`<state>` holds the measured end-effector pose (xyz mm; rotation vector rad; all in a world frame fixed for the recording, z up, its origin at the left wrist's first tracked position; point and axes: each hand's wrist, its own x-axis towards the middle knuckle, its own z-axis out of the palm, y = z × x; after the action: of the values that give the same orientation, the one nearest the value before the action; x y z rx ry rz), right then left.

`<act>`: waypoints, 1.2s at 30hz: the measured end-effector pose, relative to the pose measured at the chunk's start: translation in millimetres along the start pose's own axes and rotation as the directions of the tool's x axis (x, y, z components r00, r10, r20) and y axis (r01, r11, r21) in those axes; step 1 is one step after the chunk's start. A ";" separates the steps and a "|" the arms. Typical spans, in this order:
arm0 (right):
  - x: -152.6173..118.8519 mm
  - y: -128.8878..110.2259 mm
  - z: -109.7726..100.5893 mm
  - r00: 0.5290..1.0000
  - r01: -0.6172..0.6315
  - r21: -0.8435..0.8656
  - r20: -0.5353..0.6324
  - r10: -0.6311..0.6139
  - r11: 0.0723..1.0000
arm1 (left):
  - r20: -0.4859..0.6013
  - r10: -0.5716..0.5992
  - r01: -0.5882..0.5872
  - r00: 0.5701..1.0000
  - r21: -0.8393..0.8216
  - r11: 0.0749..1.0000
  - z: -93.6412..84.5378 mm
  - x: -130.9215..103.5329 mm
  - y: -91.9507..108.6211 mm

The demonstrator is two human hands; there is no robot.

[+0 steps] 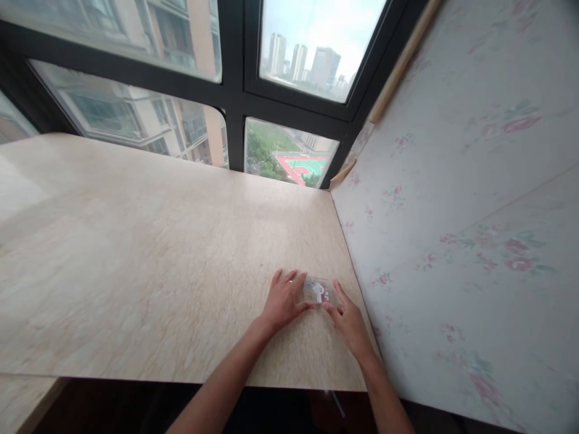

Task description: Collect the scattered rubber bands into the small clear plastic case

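Note:
A small clear plastic box (319, 292) with a printed label lies on the beige marbled sill, near the wall. My left hand (284, 299) grips its left side, thumb along the near edge and fingers at the far edge. On the opposite side, my right hand (345, 310) holds it between thumb and forefinger. What the box contains is too small to make out. A ring shows on a finger of my left hand.
The marbled sill (149, 259) stretches far to the left. Dark window frames (233, 90) stand along its back. A flower-patterned wall (434, 199) rises close on the right. The sill's front edge runs below my forearms.

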<state>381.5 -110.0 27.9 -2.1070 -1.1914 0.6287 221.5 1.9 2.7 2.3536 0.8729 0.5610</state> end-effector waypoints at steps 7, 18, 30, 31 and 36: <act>-19.3 -1.3 2.8 0.997 -0.075 0.113 -0.005 0.076 0.991 | -0.080 -0.001 0.001 0.997 -0.007 1.000 1.9 -13.3 3.0; -21.9 -3.9 7.6 0.994 -0.103 0.334 0.004 0.107 0.937 | -0.170 -0.142 0.134 0.975 -0.056 0.989 25.2 -38.1 42.3; -25.3 5.4 -7.7 0.985 -0.120 0.339 -0.074 0.154 0.933 | -0.173 -0.147 0.123 0.974 -0.143 0.982 35.1 -22.0 66.9; -25.0 6.9 -9.1 0.985 -0.120 0.333 -0.080 0.155 0.935 | -0.171 -0.150 0.124 0.974 -0.156 0.980 36.7 -21.0 68.4; -19.2 14.2 -13.1 0.983 -0.113 0.365 -0.092 0.157 0.924 | -0.154 -0.169 0.131 0.973 -0.229 0.964 37.4 -13.7 74.2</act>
<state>389.2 -136.1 28.5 -1.8937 -0.7990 0.7115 266.2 -67.7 18.7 2.0441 1.0043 0.7648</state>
